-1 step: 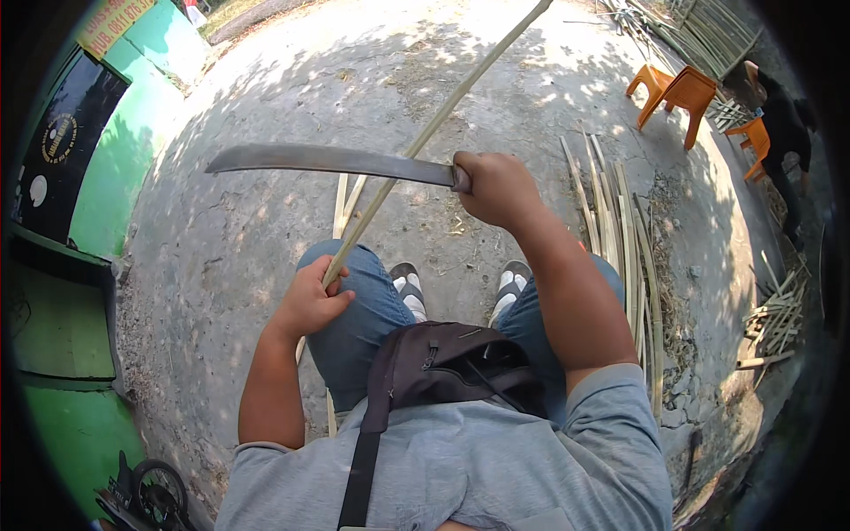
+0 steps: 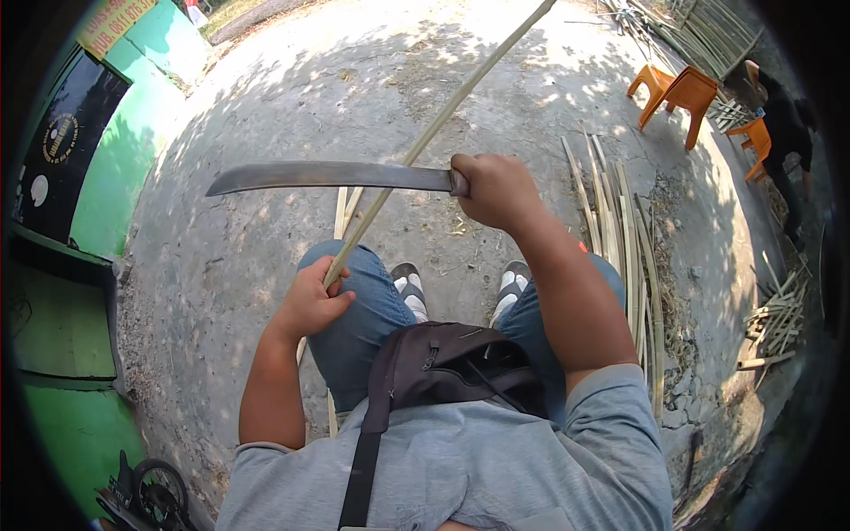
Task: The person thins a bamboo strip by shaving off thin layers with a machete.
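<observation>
My left hand (image 2: 310, 299) is closed around the lower end of a long, pale bamboo strip (image 2: 452, 104), close to my left knee. The strip slants up and away to the right, past the top of the view. In my right hand (image 2: 500, 190) is the handle of a machete (image 2: 328, 174). Its long, slightly curved blade points left and crosses over the strip, nearly level. Whether the edge touches the strip, I cannot tell.
Long bamboo strips (image 2: 630, 248) lie on the concrete beside my right leg. A heap of shorter pieces (image 2: 777, 319) is farther right. Orange plastic chairs (image 2: 691, 93) and a person in dark clothes (image 2: 784, 133) are at the far right. A motorbike (image 2: 155, 491) stands by the green wall at left.
The machete's blade has tilted slightly, its middle and tip now a little lower and nearer to me. My left hand and the bamboo strip look nearly unmoved.
</observation>
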Available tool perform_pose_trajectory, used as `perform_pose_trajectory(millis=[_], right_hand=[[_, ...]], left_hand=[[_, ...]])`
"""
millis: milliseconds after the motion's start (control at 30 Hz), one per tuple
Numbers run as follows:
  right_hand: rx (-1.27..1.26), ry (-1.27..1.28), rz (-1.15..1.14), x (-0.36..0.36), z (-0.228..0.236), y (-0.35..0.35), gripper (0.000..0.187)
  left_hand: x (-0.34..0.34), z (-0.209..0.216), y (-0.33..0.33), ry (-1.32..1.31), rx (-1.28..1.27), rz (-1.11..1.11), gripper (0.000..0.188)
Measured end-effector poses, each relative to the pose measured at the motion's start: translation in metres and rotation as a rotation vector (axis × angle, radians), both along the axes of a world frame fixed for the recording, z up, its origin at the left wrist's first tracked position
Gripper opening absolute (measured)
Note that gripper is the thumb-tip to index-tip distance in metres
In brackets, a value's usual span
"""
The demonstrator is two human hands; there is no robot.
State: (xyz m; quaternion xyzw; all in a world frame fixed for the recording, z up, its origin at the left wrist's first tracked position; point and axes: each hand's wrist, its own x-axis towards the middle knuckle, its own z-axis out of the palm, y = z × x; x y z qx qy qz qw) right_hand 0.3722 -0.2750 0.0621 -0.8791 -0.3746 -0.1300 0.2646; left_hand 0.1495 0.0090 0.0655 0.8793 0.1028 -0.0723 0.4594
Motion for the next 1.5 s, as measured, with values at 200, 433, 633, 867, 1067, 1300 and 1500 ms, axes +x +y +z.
perform_pose_trajectory(millis=[200,433,633,867,1067,1300,1500], right_hand=[[0.119,0.051,-0.148,0.032,-0.011,-0.016,0.008],[0.171,0.085,-0.015,0.006,-0.018,0.005,0.007],[0.012,-0.057,0.032,0.007,-0.016,0.015,0.006],[0.012,-0.045,0.016,0.012,-0.027,0.017,0.006],[-0.017,-0.024,-0.017,0.013,-0.025,0.015,0.007],[0.083,-0.088,0.025,-0.004,-0.029,0.026,0.008],[-0.037,-0.151,0.077,-0.009,-0.023,0.036,0.01]], left_hand=[[0.005,-0.004,0.003,0.003,0.051,-0.032,0.026],[0.008,-0.004,0.01,0.031,-0.074,-0.058,0.026],[0.01,-0.002,0.009,0.057,-0.028,-0.069,0.025],[0.011,-0.001,0.012,0.074,-0.036,-0.086,0.026],[0.012,0.004,0.011,0.102,-0.06,-0.075,0.026],[0.014,0.003,0.012,0.128,-0.118,-0.056,0.029],[0.01,0.0,0.014,0.092,-0.072,-0.085,0.029]])
